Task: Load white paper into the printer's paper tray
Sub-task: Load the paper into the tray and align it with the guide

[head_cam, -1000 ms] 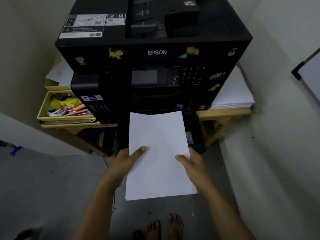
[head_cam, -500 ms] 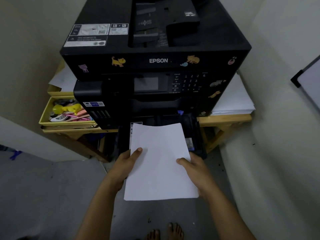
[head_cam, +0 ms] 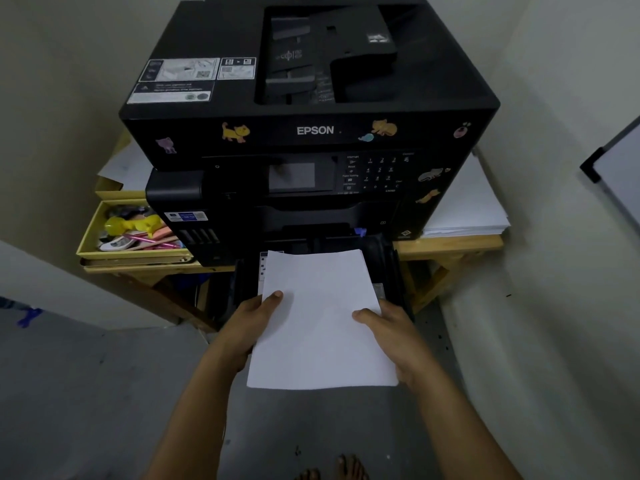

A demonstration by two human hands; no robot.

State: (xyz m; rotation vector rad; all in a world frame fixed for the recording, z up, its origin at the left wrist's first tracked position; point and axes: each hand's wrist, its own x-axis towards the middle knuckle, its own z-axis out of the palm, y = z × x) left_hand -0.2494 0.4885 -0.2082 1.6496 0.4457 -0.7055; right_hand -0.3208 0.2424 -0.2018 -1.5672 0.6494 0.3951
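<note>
White paper stack [head_cam: 322, 320] is pinched at both side edges, left hand [head_cam: 247, 325] and right hand [head_cam: 393, 336] each in a closed grip, so we keep it square over the pulled-out tray [head_cam: 384, 261] under the printer [head_cam: 311, 133].

Wooden table [head_cam: 450, 244], pale walls [head_cam: 554, 81], grey floor [head_cam: 86, 393]

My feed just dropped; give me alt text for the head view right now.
Both hands, left hand and right hand, hold a white paper stack by its sides, its far edge over the open paper tray of a black Epson printer on a wooden table.
</note>
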